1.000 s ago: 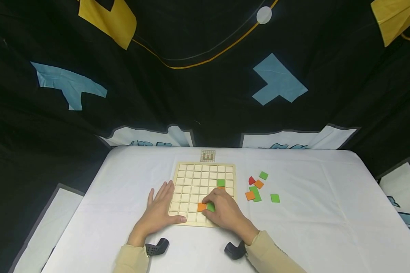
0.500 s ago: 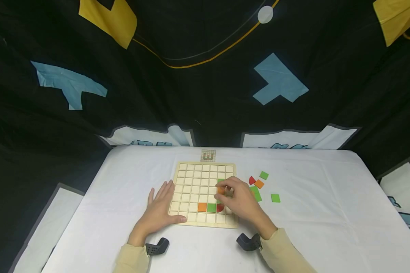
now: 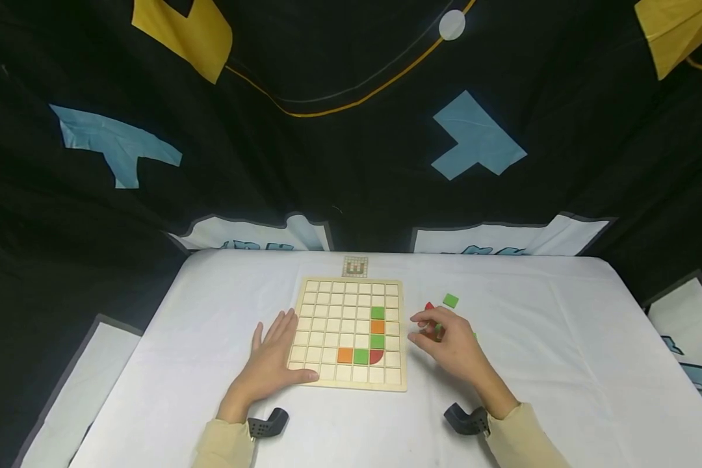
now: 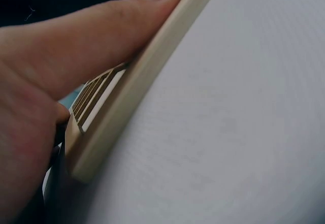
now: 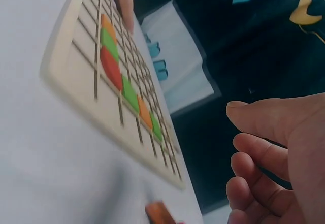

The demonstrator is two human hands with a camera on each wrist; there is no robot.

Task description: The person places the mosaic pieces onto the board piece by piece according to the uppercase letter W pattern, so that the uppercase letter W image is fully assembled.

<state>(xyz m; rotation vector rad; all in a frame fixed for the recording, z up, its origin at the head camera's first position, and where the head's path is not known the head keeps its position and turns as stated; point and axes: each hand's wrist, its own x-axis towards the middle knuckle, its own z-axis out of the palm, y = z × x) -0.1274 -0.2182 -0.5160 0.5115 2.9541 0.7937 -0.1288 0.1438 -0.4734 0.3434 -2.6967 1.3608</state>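
Observation:
A pale wooden grid board (image 3: 322, 325) lies on the white table. On it a column of green (image 3: 377, 312), orange (image 3: 377, 327) and green (image 3: 377, 341) square tiles runs down to a red quarter-circle tile (image 3: 376, 357). Left of the red one sit a green tile (image 3: 361, 356) and an orange tile (image 3: 345, 355). My left hand (image 3: 269, 357) rests on the board's left side, fingers spread, thumb over the near edge. Off the board's right side is my right hand (image 3: 450, 341), loosely curled above loose tiles. Nothing shows between its thumb and fingers in the right wrist view.
Loose tiles lie right of the board: a green one (image 3: 451, 300), part of a red one (image 3: 429, 305), and others mostly hidden by the right hand. A small patterned card (image 3: 355, 266) lies behind the board. A dark curtain (image 3: 351, 175) hangs beyond the table.
My right hand has moved right, from the lower tile row, past the column, to the loose tiles. The red quarter-circle and the column have come into view. My left hand stays put.

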